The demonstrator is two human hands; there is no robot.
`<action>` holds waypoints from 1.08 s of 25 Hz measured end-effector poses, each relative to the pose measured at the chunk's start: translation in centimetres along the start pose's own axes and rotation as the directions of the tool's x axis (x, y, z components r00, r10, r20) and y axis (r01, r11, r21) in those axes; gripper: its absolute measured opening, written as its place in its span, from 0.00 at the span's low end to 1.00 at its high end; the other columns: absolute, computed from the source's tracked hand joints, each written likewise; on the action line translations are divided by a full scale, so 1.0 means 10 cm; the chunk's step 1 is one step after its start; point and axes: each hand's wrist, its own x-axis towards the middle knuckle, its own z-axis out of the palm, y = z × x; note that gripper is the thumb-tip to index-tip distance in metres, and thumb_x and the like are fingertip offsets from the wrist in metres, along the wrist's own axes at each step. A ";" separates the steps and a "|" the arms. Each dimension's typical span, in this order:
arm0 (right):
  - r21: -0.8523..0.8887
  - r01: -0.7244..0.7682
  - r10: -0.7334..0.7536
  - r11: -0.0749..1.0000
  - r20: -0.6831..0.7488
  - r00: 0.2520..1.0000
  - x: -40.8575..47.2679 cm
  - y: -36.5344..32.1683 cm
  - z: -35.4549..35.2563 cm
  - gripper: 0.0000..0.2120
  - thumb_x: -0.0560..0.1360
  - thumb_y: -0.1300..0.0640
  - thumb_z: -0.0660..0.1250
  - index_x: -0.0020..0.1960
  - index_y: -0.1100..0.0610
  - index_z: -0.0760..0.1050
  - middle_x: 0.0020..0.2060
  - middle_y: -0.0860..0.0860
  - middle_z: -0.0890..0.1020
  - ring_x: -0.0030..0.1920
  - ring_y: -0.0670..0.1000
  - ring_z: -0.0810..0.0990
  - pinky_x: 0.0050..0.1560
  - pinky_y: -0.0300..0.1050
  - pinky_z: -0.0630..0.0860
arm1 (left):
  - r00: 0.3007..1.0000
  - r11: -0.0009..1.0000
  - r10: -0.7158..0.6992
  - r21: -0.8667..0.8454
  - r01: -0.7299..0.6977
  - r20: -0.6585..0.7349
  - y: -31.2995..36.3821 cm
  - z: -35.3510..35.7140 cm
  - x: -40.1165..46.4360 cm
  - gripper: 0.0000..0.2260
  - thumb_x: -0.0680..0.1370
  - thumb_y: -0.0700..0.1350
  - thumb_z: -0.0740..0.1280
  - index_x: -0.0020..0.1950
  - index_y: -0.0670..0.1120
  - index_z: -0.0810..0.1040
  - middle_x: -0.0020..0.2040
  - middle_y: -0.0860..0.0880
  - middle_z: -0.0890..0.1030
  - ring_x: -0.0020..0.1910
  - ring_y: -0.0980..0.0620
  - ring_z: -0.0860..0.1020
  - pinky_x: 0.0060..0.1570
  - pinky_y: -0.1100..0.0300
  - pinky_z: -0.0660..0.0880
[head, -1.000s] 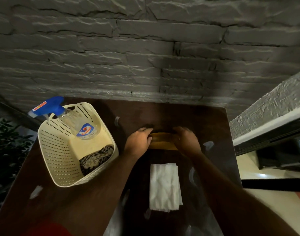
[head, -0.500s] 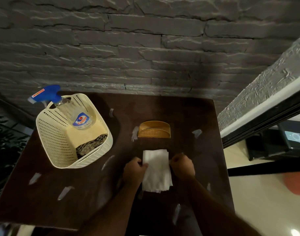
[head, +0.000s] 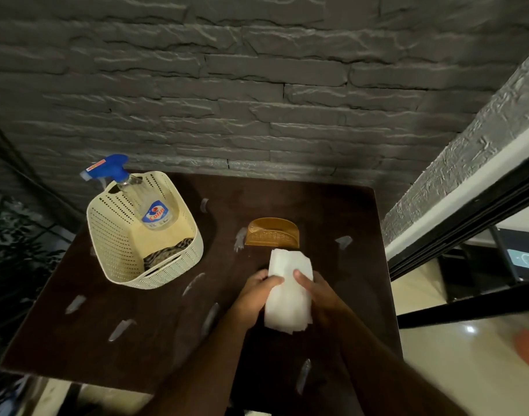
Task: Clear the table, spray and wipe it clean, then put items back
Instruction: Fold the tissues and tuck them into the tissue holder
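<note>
Both hands have come off the tabletop with the napkin stack (head: 288, 295): half a second ago it lay flat with the hands at its near edges, now it is lifted and pinched from both sides. Landmark for everything below: the brown napkin holder (head: 271, 232).

Left to right:
- Spray bottle (head: 128, 190) leans in the cream basket (head: 122, 235), well left of the holder. Dark patterned cloth (head: 167, 250) sits in the basket's near end.
- Left hand (head: 257, 298) grips the stack's left edge, fingers curled over the front face.
- Napkin stack is between the hands, just on the near side of the holder, top edge almost at the holder's front wall. Long axis runs near-to-far, pointing at the holder.
- Right hand (head: 320, 295) grips the right edge, thumb on the front face.
- Table (head: 347, 211) shows pale smears all round the holder.

Key relation: holder is straight ahead of both hands, roughly equal reach. Its slot runs left-right, across the stack's long axis.

My read: putting items back, napkins next. Stack likely needs a push forward and a tip upright to drop into the slot. Loose sheets at the near end could splay.
</note>
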 end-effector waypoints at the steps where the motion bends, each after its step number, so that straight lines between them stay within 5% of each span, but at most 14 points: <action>1: 0.125 -0.050 0.036 0.991 0.111 0.993 -0.05 -0.05 -0.01 0.10 0.76 0.52 0.67 0.56 0.54 0.75 0.52 0.58 0.83 0.51 0.58 0.83 0.51 0.57 0.79 | 0.998 0.995 0.024 -0.096 -0.018 0.062 0.02 -0.01 -0.03 0.13 0.76 0.44 0.68 0.60 0.46 0.77 0.53 0.44 0.83 0.53 0.43 0.81 0.55 0.45 0.78; 4: 0.074 -0.113 0.088 0.991 0.285 0.955 -0.03 -0.11 -0.07 0.17 0.74 0.54 0.70 0.61 0.59 0.76 0.53 0.59 0.84 0.53 0.61 0.83 0.53 0.60 0.79 | 0.985 0.978 0.089 -0.202 -0.058 0.148 0.03 -0.14 -0.07 0.16 0.76 0.42 0.69 0.63 0.47 0.76 0.58 0.43 0.81 0.57 0.42 0.80 0.57 0.42 0.76; 7: -0.289 0.018 0.035 0.957 0.177 0.984 0.02 -0.26 -0.02 0.23 0.71 0.57 0.74 0.64 0.61 0.74 0.53 0.57 0.83 0.53 0.57 0.82 0.52 0.54 0.79 | 0.997 0.994 0.067 -0.083 -0.065 0.025 0.05 -0.27 -0.13 0.19 0.74 0.43 0.72 0.64 0.49 0.74 0.61 0.46 0.80 0.57 0.48 0.79 0.56 0.48 0.77; 9: -0.759 0.169 -0.154 0.629 0.091 0.984 0.08 -0.40 0.03 0.20 0.72 0.55 0.72 0.61 0.61 0.76 0.53 0.54 0.81 0.52 0.52 0.80 0.50 0.45 0.76 | 0.983 0.978 0.146 0.164 -0.126 -0.114 0.13 -0.35 -0.15 0.28 0.71 0.46 0.75 0.68 0.52 0.69 0.64 0.50 0.76 0.62 0.51 0.75 0.60 0.52 0.73; 11: -0.956 0.245 -0.280 0.162 0.194 0.940 0.10 -0.49 0.12 0.15 0.72 0.54 0.68 0.56 0.59 0.78 0.51 0.54 0.82 0.51 0.53 0.80 0.48 0.44 0.74 | 0.899 0.787 0.405 0.565 -0.250 -0.166 0.22 -0.38 -0.13 0.38 0.67 0.50 0.78 0.73 0.53 0.64 0.69 0.53 0.70 0.67 0.52 0.69 0.66 0.50 0.69; 12: -0.967 0.252 -0.274 0.032 0.234 0.933 0.09 -0.52 0.19 0.13 0.73 0.55 0.67 0.56 0.58 0.78 0.50 0.53 0.82 0.51 0.54 0.80 0.49 0.45 0.75 | 0.848 0.603 0.526 0.734 -0.313 -0.070 0.28 -0.36 -0.13 0.40 0.67 0.51 0.78 0.74 0.54 0.62 0.71 0.54 0.68 0.70 0.52 0.67 0.68 0.49 0.67; 15: -0.958 0.252 -0.237 -0.136 0.279 0.931 0.14 -0.42 0.36 0.11 0.74 0.56 0.66 0.56 0.54 0.78 0.49 0.51 0.82 0.50 0.53 0.80 0.49 0.48 0.78 | 0.795 0.109 0.554 0.924 -0.366 0.249 0.36 -0.29 -0.09 0.36 0.70 0.55 0.73 0.74 0.56 0.60 0.70 0.56 0.69 0.69 0.53 0.65 0.67 0.51 0.63; 18: -0.948 0.236 -0.175 -0.212 0.274 0.946 0.23 -0.24 0.38 0.11 0.76 0.56 0.64 0.57 0.54 0.77 0.52 0.53 0.81 0.52 0.54 0.80 0.52 0.50 0.78 | 0.836 -0.179 0.412 0.932 -0.316 0.363 0.30 -0.35 0.01 0.14 0.77 0.52 0.64 0.62 0.56 0.73 0.59 0.54 0.76 0.62 0.52 0.72 0.61 0.53 0.61; 20: -0.954 0.211 -0.069 -0.214 0.230 0.971 0.29 -0.14 0.33 0.12 0.77 0.55 0.62 0.59 0.55 0.76 0.54 0.55 0.80 0.54 0.55 0.80 0.52 0.50 0.77 | 0.870 -0.225 0.319 0.922 -0.316 0.376 0.23 -0.47 0.04 0.09 0.79 0.50 0.60 0.57 0.54 0.76 0.56 0.53 0.77 0.58 0.52 0.74 0.60 0.53 0.62; 23: -0.966 0.193 -0.045 -0.170 0.203 0.978 0.36 -0.16 0.29 0.12 0.78 0.54 0.62 0.60 0.55 0.76 0.55 0.55 0.81 0.55 0.54 0.80 0.52 0.48 0.74 | 0.878 -0.203 0.255 0.911 -0.360 0.404 0.27 -0.63 0.14 0.09 0.79 0.51 0.60 0.56 0.53 0.76 0.56 0.52 0.77 0.57 0.52 0.75 0.59 0.53 0.64; 27: -0.987 0.155 -0.324 -0.040 0.160 0.932 0.43 -0.70 0.36 0.11 0.75 0.54 0.66 0.56 0.54 0.78 0.50 0.52 0.82 0.51 0.53 0.81 0.50 0.47 0.77 | 0.799 -0.082 0.460 0.914 -0.396 0.387 0.78 -0.66 0.34 0.09 0.77 0.52 0.65 0.54 0.52 0.78 0.52 0.51 0.81 0.53 0.50 0.78 0.53 0.55 0.69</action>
